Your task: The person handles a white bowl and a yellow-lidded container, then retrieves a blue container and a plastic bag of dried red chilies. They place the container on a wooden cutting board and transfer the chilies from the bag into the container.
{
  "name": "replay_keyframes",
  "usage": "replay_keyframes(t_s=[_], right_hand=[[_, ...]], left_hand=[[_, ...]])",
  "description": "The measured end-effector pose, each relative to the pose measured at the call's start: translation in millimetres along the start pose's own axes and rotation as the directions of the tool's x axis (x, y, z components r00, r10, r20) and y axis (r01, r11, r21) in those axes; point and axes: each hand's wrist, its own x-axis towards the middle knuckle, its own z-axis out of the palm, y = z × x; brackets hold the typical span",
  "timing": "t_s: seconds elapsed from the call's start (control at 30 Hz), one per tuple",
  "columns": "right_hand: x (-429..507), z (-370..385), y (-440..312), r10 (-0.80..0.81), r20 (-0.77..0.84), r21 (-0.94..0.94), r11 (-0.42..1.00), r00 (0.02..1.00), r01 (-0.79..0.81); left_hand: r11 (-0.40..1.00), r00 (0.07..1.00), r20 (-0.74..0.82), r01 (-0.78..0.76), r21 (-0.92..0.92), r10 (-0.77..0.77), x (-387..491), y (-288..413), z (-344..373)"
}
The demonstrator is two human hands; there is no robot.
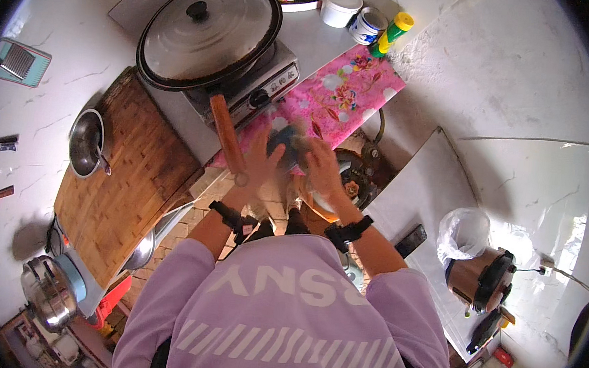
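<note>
Both of my hands are blurred in front of the stove, above the pink floral cloth (340, 91). My left hand (261, 161) is beside the wooden handle (226, 132) of the wok, fingers spread. My right hand (323, 166) is a little to the right, its fingers bent towards the left one. Between them is a dark bluish, smeared thing (286, 141), perhaps a cloth; whether either hand grips it is unclear. A large lidded wok (210, 32) sits on the gas stove (265, 91), whose knob faces me.
On the left, a wooden cutting board (129, 171) bears a metal bowl (86, 143) with a utensil. Behind the stove stand a white tub (340, 6), a jar (368, 26) and a green-yellow bottle (392, 35). To the right, a counter holds a phone (411, 241) and an electric cooker (479, 279).
</note>
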Motion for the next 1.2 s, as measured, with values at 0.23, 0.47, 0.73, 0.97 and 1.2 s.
replay_keyframes(t_s=[0.23, 0.47, 0.73, 0.97, 1.2], right_hand=[[2, 44, -18, -0.213, 0.074, -0.505, 0.834, 0.974, 0.221], [11, 59, -13, -0.154, -0.007, -0.451, 0.882, 0.988, 0.134], [-35, 59, -2, -0.240, 0.140, -0.425, 0.862, 0.961, 0.277], [-30, 20, 3, 0.004, 0.034, -0.001, 1.000, 0.999, -0.004], [24, 44, 5, 0.197, 0.112, 0.049, 0.978, 0.974, -0.203]], left_hand=[[0.963, 0.964, 0.265, -0.083, 0.258, 0.013, 22, -5, -29], [0.968, 0.908, 0.375, 0.103, 0.229, -0.186, 30, -4, -36], [0.979, 0.908, 0.367, 0.193, 0.061, -0.202, 29, -1, -32], [0.946, 0.756, 0.570, 0.256, 0.198, -0.324, 25, -4, -37], [0.879, 0.770, 0.529, 0.468, -0.090, -0.356, -9, -1, -28]])
